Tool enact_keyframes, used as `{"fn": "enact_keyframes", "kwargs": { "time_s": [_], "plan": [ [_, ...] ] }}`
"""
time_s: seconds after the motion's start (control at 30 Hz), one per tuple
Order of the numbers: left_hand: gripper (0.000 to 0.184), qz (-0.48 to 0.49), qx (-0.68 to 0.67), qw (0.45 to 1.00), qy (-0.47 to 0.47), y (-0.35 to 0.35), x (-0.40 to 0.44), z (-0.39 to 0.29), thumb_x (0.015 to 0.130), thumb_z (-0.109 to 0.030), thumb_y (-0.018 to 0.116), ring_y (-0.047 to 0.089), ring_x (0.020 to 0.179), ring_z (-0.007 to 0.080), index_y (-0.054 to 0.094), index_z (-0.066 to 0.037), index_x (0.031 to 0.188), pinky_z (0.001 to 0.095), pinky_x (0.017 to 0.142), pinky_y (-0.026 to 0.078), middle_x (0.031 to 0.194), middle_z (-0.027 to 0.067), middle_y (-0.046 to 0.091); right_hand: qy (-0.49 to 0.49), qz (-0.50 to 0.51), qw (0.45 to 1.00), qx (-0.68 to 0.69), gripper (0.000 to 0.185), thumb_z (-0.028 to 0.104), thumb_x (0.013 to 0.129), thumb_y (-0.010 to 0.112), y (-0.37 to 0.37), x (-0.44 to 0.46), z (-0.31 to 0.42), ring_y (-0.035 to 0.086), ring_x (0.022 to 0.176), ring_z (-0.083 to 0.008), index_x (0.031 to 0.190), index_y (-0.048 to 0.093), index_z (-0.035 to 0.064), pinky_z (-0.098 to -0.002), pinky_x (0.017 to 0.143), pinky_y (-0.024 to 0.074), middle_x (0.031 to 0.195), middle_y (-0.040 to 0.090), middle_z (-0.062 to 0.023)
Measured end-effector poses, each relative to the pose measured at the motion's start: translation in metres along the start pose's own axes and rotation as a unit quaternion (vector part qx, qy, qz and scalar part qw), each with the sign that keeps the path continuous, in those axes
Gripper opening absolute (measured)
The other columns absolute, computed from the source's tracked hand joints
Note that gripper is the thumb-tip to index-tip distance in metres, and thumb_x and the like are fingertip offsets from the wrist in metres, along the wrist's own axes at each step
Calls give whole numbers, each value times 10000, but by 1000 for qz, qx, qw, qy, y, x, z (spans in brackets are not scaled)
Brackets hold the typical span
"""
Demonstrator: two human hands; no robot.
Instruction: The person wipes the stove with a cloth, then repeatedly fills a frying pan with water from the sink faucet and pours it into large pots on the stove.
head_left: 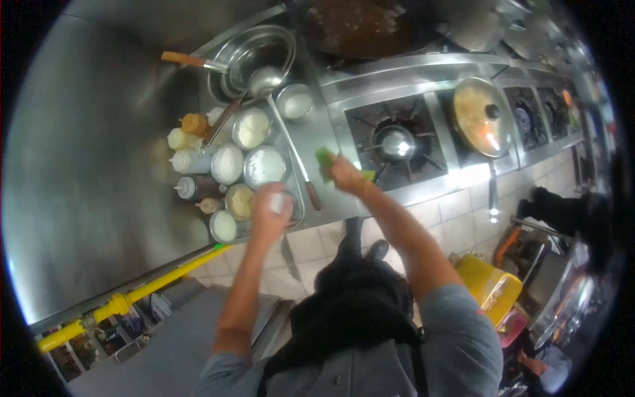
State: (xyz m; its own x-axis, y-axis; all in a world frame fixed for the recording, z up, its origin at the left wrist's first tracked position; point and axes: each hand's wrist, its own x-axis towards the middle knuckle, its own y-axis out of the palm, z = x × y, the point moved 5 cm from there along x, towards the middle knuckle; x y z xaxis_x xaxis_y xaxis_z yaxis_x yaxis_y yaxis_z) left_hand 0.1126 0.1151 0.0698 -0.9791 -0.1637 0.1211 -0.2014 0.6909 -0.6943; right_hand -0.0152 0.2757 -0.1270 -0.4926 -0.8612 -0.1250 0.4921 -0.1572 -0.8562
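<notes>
My right hand (347, 175) is closed on a green cloth (324, 163), which sticks out on both sides of the fist, over the steel counter beside the front burner. My left hand (271, 208) is blurred and looks curled, with a small white thing (278, 203) at it that I cannot make out. It hangs at the near edge of a group of round metal tubs, close to one with pale yellow contents (239, 201) and one with white powder (265, 167). A long-handled ladle (288, 142) lies between my hands, its brown grip toward me.
Squeeze bottles (190, 161) stand left of the tubs. Behind are nested steel bowls (228, 49) and an orange-handled utensil (188, 59). On the right are a burner (399, 142) and a lidded pan (479, 116) whose handle juts out. A yellow pipe (132, 301) runs low left; another person (552, 367) is lower right.
</notes>
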Motion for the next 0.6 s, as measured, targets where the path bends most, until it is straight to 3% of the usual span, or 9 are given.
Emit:
{"fn": "enact_keyframes", "kwargs": {
  "time_s": [0.03,0.07,0.17,0.2,0.27,0.33,0.4,0.53,0.6],
  "plan": [
    [340,69,45,996,36,25,-3,-12,789,-138,671,532,1059,295,592,-31,1102,404,922,412,1165,136,568,-25,-162,986,34,345,62,733,554,18,23,-27,455,1247,-276,1062,641,120,-434,1017,374,1342,489,-163],
    [345,138,85,984,71,50,-9,-22,796,-149,672,521,1097,270,602,-23,1110,399,908,415,1194,117,561,44,-95,995,-9,392,37,740,546,-25,38,-20,480,1175,-312,1121,611,98,-417,987,383,1295,511,-168],
    [312,212,267,937,83,112,-27,-5,798,-153,629,483,1090,305,620,-16,1077,417,894,401,1209,127,548,171,-257,951,11,510,5,732,544,-51,74,4,496,1080,-374,1241,521,37,-427,959,385,1288,519,-161],
    [312,219,265,936,77,116,-34,5,798,-153,629,483,1090,305,620,-16,1077,417,894,401,1209,127,548,174,-251,952,16,510,5,732,544,-39,72,11,496,1080,-374,1241,521,37,-427,959,385,1288,519,-161],
    [337,257,331,907,42,122,-41,21,797,-144,593,472,1049,318,608,7,1097,420,876,398,1188,147,545,3,-125,991,43,556,9,729,530,-13,58,47,475,1122,-380,1282,512,60,-474,985,354,1323,498,-158],
    [339,277,294,914,46,118,-52,31,786,-120,589,475,1031,321,603,19,1095,423,864,399,1163,150,547,-20,-43,998,36,522,220,791,582,5,10,52,443,1163,-319,1304,528,144,-462,986,351,1358,469,-75],
    [339,302,253,918,38,103,-44,1,773,-107,605,475,1024,333,597,22,1087,434,874,397,1097,159,549,-50,-179,982,-18,436,188,802,574,-18,-69,62,447,1163,-323,1237,588,149,-445,975,361,1311,509,-82],
    [347,281,180,941,50,99,-60,-24,782,-145,630,473,1027,354,595,-10,1100,450,908,385,1079,167,554,59,-121,987,92,365,117,801,549,-33,-209,-12,474,1141,-311,1156,638,132,-424,978,370,1281,531,-99],
    [362,294,181,938,41,101,-68,-30,787,-163,637,472,1027,360,592,-19,1116,455,917,382,1075,170,556,219,-149,958,109,368,44,770,541,-60,-276,-82,508,1062,-323,1114,651,117,-425,937,388,1210,558,-122]
  ]
}}
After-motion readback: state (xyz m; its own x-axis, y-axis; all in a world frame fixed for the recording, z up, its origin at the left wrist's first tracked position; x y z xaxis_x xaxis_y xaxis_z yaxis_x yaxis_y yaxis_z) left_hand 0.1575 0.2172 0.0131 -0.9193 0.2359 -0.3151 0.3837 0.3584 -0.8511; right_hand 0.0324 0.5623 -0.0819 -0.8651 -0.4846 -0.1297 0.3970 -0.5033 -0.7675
